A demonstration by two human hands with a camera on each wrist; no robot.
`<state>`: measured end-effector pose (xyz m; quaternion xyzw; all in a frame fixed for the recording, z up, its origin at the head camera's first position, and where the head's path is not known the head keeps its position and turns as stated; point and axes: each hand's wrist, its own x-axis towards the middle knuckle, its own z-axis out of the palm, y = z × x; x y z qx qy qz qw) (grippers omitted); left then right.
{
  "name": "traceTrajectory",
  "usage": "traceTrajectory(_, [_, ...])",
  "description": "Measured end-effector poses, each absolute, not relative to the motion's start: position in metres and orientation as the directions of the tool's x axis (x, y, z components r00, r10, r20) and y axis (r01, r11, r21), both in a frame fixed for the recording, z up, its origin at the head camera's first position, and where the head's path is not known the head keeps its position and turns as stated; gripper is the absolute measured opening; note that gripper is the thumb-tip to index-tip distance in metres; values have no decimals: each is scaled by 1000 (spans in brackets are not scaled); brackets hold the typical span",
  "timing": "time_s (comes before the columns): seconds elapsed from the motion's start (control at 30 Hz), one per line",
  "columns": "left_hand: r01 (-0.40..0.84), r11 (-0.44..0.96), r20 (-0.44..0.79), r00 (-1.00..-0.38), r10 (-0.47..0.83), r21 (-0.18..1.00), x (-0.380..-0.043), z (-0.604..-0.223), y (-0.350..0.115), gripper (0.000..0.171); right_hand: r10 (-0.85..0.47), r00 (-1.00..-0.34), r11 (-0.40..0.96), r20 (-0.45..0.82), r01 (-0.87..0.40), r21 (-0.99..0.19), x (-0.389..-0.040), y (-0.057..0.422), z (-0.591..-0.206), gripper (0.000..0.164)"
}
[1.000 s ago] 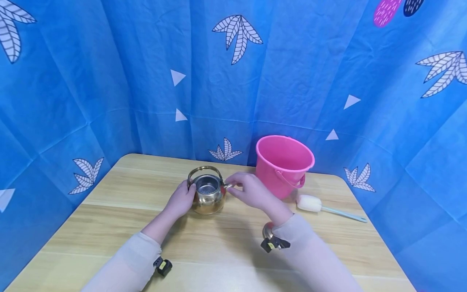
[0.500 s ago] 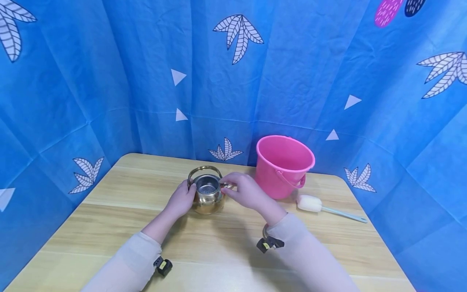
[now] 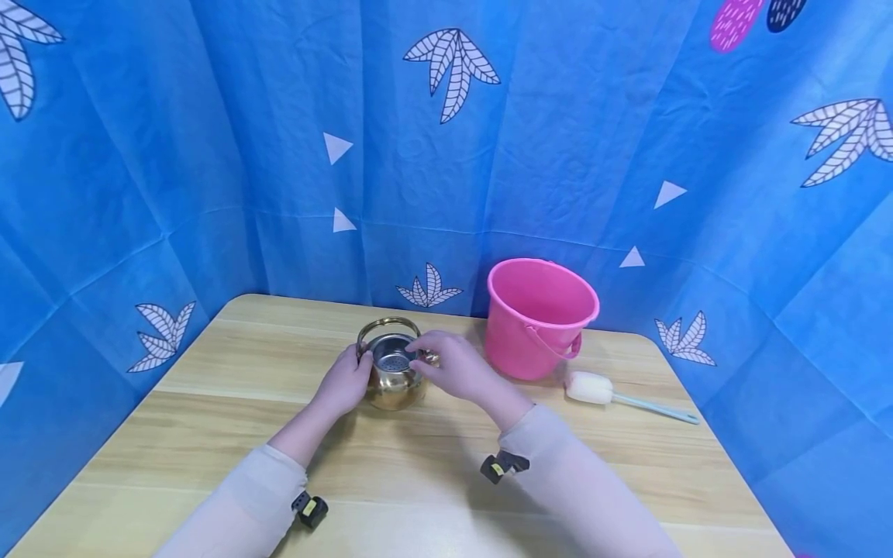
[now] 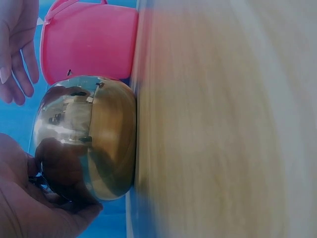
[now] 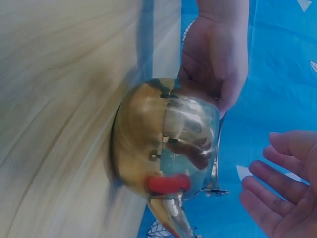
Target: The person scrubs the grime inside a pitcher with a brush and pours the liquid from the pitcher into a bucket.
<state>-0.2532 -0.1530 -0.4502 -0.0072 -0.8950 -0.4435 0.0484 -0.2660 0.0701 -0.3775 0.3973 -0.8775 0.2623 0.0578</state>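
Observation:
A shiny gold metal teapot stands lidless on the table, its hoop handle raised. Inside its mouth sits a silver strainer with small holes. My left hand grips the teapot's left side near the handle's base, thumb by the rim. Over the right edge of the mouth is my right hand, fingers loosely bent and holding nothing. In the right wrist view, this right hand shows apart from the pot, fingers spread, and the spout points down the picture. A red patch shows above the spout.
A pink bucket with a hanging handle stands behind my right hand. To its right lies a white sponge brush with a pale blue handle. A blue patterned curtain surrounds the wooden table.
My right hand has moved left from the spout to above the teapot's mouth. A round metal thing seen beside my right cuff is now hidden. My left hand keeps its grip.

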Motion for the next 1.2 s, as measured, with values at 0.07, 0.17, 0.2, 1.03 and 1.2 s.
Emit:
traceTrajectory(0.07, [54,606,90,-996,-29,794,-253,-450,-153,52,-667,-674,549,317,-733,-403,-266,69,-378,29])
traceTrajectory(0.17, [56,604,91,-995,-28,795,-253,-450,-153,52,-668,-669,543,325,-738,-401,-266,67,-379,29])
traceTrajectory(0.2, [57,604,91,-995,-27,795,-253,-450,-153,52,-668,-671,543,322,-735,-405,-266,66,-379,29])
traceTrajectory(1.03, [58,610,95,-995,-29,790,-252,-450,-153,36,-691,-699,610,186,-701,-369,-262,43,-393,30])
traceTrajectory(1.2, [55,615,90,-996,-26,787,-251,-450,-153,39,-703,-683,607,201,-722,-332,-261,41,-396,30])
